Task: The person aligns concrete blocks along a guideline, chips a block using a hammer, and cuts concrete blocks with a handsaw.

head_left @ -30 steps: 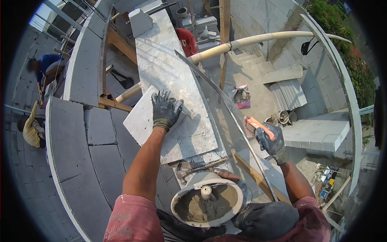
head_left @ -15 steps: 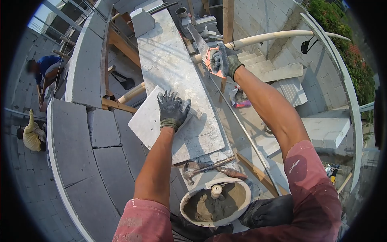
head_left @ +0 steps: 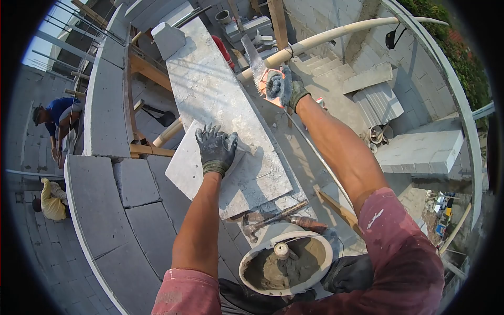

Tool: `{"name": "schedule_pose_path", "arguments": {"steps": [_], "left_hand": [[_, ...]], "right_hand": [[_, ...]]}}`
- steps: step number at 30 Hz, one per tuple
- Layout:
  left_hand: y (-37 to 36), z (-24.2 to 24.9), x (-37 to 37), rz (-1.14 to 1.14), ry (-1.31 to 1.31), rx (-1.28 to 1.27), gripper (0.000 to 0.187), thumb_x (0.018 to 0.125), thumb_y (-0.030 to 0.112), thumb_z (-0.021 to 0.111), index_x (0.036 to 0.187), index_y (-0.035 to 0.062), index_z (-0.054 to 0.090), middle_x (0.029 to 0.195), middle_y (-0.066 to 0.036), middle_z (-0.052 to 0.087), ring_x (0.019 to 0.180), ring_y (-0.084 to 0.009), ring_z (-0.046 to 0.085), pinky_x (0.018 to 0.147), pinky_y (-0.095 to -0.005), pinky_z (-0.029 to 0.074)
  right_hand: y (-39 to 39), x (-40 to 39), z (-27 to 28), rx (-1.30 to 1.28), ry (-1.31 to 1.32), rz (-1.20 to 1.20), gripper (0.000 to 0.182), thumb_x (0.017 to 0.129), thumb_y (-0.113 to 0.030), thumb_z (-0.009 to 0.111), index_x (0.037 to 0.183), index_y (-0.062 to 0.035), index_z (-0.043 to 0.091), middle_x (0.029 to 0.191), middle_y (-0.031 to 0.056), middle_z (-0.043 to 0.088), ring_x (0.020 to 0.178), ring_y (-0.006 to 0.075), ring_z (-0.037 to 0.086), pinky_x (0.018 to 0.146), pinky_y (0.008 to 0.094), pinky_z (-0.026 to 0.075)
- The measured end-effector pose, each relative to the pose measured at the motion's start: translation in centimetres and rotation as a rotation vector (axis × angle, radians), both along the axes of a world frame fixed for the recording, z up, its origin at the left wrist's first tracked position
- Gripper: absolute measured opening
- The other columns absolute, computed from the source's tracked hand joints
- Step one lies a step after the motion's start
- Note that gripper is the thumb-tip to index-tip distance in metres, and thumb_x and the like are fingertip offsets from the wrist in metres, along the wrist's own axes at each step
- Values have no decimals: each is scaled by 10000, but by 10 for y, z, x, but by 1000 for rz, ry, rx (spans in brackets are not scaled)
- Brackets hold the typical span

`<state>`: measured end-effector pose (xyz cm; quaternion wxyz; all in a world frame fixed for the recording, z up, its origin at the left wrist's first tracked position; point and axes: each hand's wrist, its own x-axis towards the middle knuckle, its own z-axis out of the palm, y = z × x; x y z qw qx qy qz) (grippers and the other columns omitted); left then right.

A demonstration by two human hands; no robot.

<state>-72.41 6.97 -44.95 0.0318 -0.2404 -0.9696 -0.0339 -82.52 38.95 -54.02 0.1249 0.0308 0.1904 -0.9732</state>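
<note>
My left hand (head_left: 216, 151), in a dark work glove, lies with fingers spread on a pale block (head_left: 188, 160). The block rests at an angle on a long dusty board (head_left: 220, 79). To the right of the board, my gloved right hand (head_left: 282, 86) is wrapped round the orange handle of a hand saw (head_left: 254, 59). Its toothed blade points up and away from me, clear of the block. Nearer my body, a hammer (head_left: 273, 216) lies by the board's near end, beside a bucket of grey mortar (head_left: 283, 262).
Block walling (head_left: 121, 210) runs along the left, with two people (head_left: 58, 118) beyond it. A pale pipe (head_left: 325, 39) crosses behind the saw. Stairs (head_left: 325, 71) and stacked blocks (head_left: 420, 152) are at the right. A cut block (head_left: 168, 39) sits at the board's far end.
The camera view has shifted slightly. My left hand stays flat on the block, and my right hand still holds the saw off to the right of the board.
</note>
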Motion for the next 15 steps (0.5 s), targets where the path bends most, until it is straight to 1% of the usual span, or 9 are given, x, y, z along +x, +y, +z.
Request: {"name": "schedule_pose_path", "arguments": {"steps": [1, 2, 5, 6, 8, 11, 13, 14, 15], "left_hand": [[0, 0, 0, 7, -3, -7, 459, 939, 433, 478, 978, 41, 716, 1320, -178, 564, 1358, -355, 366, 1162, -537, 122], [-1, -5, 0, -11, 50, 36, 429, 931, 420, 500, 941, 48, 714, 1295, -178, 577, 1347, -358, 378, 1160, -539, 135], [0, -5, -1, -13, 46, 41, 396, 920, 406, 524, 914, 56, 710, 1267, -174, 589, 1337, -358, 388, 1158, -542, 143], [2, -3, 1, -22, 83, 58, 341, 919, 341, 552, 907, 38, 707, 1222, -159, 620, 1311, -362, 412, 1137, -536, 180], [3, -4, 1, -28, 84, 56, 338, 918, 338, 554, 912, 36, 706, 1223, -158, 620, 1308, -361, 416, 1137, -534, 183], [2, -6, 0, -31, 90, 43, 335, 914, 337, 560, 930, 35, 704, 1226, -155, 618, 1300, -355, 428, 1140, -527, 189], [1, -9, -2, -11, 62, 50, 366, 901, 402, 556, 914, 70, 710, 1270, -169, 590, 1328, -363, 398, 1157, -537, 155], [1, -11, -2, -10, 61, 41, 355, 901, 380, 567, 941, 58, 709, 1252, -161, 602, 1323, -356, 406, 1152, -533, 166], [2, -9, -1, -7, 59, 32, 345, 902, 359, 578, 968, 45, 707, 1234, -153, 615, 1318, -348, 413, 1147, -529, 177]], "right_hand": [[-2, 11, 19, -154, -83, 14, 474, 1018, -430, 346, 636, -158, 419, 555, 21, 418, 489, 175, 405, 495, 340, 382], [-12, 15, 40, 90, -280, -205, 473, 999, -419, 401, 604, -165, 342, 501, -14, 338, 415, 163, 344, 414, 318, 303], [-11, 23, 43, 119, -265, -197, 472, 1006, -427, 396, 612, -168, 358, 508, -7, 361, 426, 168, 380, 415, 326, 318], [-12, 25, 45, 154, -289, -239, 449, 1010, -420, 386, 634, -176, 384, 510, -1, 371, 427, 168, 395, 413, 323, 325], [-18, 26, 51, 202, -331, -305, 435, 1010, -421, 381, 646, -184, 398, 509, 2, 378, 434, 169, 410, 419, 317, 333], [-11, 21, 24, 167, -376, -346, 469, 1017, -434, 396, 637, -159, 407, 536, 27, 418, 479, 175, 407, 490, 328, 396], [-8, 22, 14, 68, -299, -185, 390, 991, -443, 384, 687, -205, 440, 514, 8, 430, 477, 175, 472, 469, 338, 386], [-7, 19, 5, -56, -204, -125, 414, 981, -469, 387, 689, -181, 441, 517, 22, 445, 479, 189, 481, 488, 375, 406], [-5, 21, 3, -58, -206, -129, 414, 981, -469, 387, 689, -181, 441, 517, 22, 445, 479, 189, 481, 488, 375, 406]]}}
